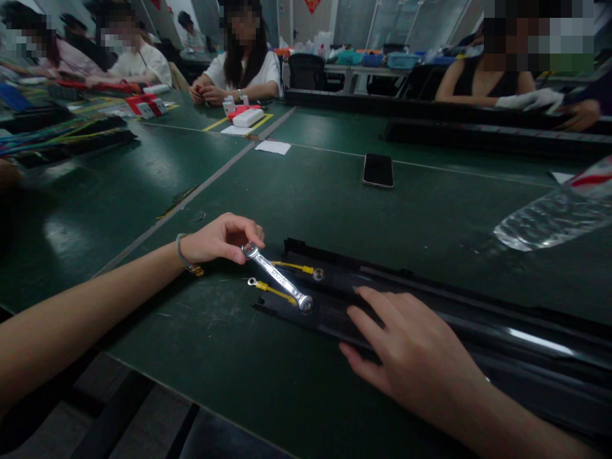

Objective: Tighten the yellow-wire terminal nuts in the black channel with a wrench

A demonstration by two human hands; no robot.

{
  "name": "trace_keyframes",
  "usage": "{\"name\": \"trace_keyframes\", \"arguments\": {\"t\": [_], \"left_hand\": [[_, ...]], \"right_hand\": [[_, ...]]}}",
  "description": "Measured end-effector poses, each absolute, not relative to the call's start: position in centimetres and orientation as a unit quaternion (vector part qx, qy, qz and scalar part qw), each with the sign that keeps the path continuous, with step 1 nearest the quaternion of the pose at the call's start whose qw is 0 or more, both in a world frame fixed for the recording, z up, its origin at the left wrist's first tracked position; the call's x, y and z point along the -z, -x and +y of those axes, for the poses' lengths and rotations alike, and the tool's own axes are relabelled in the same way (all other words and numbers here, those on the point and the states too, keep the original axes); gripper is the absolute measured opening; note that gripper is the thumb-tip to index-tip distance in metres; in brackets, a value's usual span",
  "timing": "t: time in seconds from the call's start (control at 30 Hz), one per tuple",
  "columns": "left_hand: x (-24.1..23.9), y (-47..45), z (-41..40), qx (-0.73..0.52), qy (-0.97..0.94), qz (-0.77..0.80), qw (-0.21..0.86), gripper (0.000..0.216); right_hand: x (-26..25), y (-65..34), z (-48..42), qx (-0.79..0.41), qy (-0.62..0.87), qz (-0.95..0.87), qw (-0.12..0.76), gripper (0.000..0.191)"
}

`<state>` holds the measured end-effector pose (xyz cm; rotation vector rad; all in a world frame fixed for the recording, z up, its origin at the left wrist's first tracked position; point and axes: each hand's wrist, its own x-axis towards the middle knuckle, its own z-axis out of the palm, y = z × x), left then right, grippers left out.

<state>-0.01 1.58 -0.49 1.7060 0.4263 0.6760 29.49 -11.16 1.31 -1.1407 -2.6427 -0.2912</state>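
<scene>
A long black rail lies across the green table, running off to the right. My left hand pinches the upper end of a small silver wrench, whose other end sits on a fastener at the rail's left end. Two yellow-sleeved wires with ring terminals lie beside the wrench at the rail. My right hand rests flat on the rail, fingers spread, holding nothing.
A black phone lies face up mid-table. A clear plastic bottle lies at the right edge. Other people sit at the far side with red and white parts. More black rails lie at the back right.
</scene>
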Motion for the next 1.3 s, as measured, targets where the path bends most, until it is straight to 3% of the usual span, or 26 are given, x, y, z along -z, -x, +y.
{"name": "trace_keyframes", "arguments": {"t": [0.47,1.0,1.3], "left_hand": [[0.0,-0.4,0.2,-0.157,-0.741,0.053,0.65,0.03],[-0.8,-0.8,-0.5,-0.141,-0.755,0.071,0.637,0.03],[-0.4,-0.3,0.3,-0.193,-0.734,0.108,0.642,0.026]], "right_hand": [[-1.2,-29.4,-11.2,0.095,0.394,-0.906,0.121,0.023],[-1.3,-29.5,-11.2,0.101,0.391,-0.906,0.126,0.021],[-1.4,-29.3,-11.1,0.1,0.391,-0.906,0.13,0.02]]}}
